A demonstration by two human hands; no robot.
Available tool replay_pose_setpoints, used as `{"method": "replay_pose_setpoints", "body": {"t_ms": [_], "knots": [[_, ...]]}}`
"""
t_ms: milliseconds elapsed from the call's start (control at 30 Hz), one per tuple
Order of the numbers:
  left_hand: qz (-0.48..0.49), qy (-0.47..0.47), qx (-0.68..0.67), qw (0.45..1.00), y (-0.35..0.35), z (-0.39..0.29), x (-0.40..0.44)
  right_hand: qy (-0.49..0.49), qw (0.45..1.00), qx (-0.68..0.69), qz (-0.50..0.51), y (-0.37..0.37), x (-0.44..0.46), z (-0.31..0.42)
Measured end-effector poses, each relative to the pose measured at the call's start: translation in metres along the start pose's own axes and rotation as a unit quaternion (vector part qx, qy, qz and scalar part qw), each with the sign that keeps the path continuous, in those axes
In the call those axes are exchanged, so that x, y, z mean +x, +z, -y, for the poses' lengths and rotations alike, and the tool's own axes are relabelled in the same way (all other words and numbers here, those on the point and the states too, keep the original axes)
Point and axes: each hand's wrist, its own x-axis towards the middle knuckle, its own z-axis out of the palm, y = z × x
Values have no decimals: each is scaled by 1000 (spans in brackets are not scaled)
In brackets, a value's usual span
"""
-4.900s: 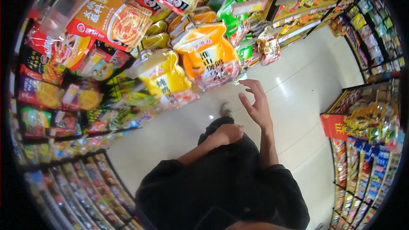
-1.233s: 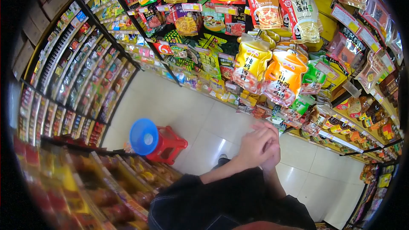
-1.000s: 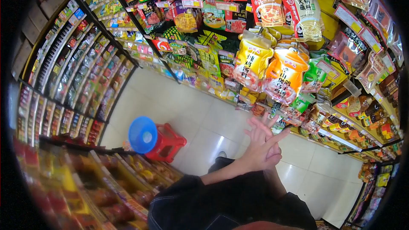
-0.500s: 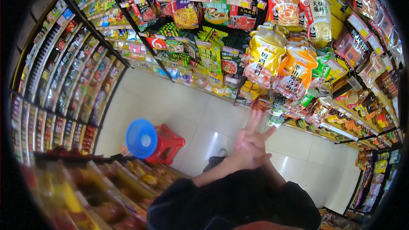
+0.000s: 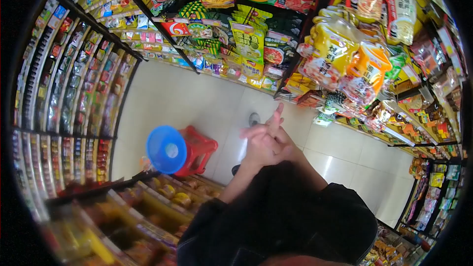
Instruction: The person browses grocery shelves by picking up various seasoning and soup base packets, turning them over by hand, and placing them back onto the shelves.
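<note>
Pale tiled floor (image 5: 182, 86) stretched below me, with stocked shelves (image 5: 71, 83) at ten o'clock. Pressed against each other, my left hand (image 5: 257, 151) and right hand (image 5: 282, 145) overlapped, some fingers (image 5: 277, 115) held out straight, one toward twelve; blur kept me from telling which belonged to which hand. From there, a yellow pouch (image 5: 335, 44) hung at one o'clock and an orange pouch (image 5: 369, 71) at two, both apart from me. At nine stood a red stool (image 5: 192, 140), a blue basin (image 5: 160, 143) on or beside it, I couldn't tell which.
</note>
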Motion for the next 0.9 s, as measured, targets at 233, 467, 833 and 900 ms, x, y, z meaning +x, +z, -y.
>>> {"method": "replay_pose_setpoints", "body": {"t_ms": [233, 467, 833, 900], "knots": [[-47, -107, 249, 962, -79, 118, 48, 102, 955, -260, 98, -44, 81, -63], [-164, -229, -47, 958, -194, 199, 171, 182, 968, -165, 46, -63, 184, -102], [-152, -137, -15, 979, -185, 399, 421, 242, 952, -145, -120, -89, 185, -122], [-108, -171, -138, 970, -179, 404, 434, 253, 934, -175, -181, -87, 181, -111]]}}
